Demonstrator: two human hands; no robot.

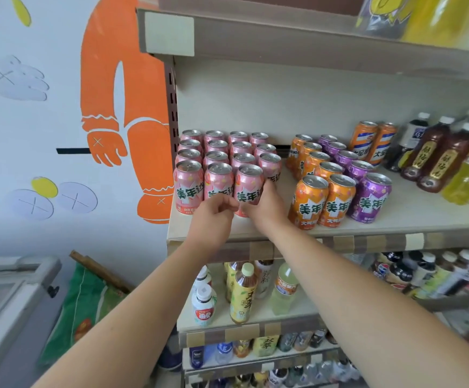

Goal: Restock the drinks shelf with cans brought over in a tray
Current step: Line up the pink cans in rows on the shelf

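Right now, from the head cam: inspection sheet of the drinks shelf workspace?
Surface: beige shelf, bare strip along its front edge.
Job's things: pink cans in a tight block at the shelf's left end; tray not in view.
Clutter: orange cans, purple cans and bottles to the right on the same shelf.
Hands: right hand grips the front pink can; left hand has fingers curled at the cans' bases, hold unclear.
Cables: nothing seen.
Surroundings: painted wall at left; lower bottles on the shelves beneath.
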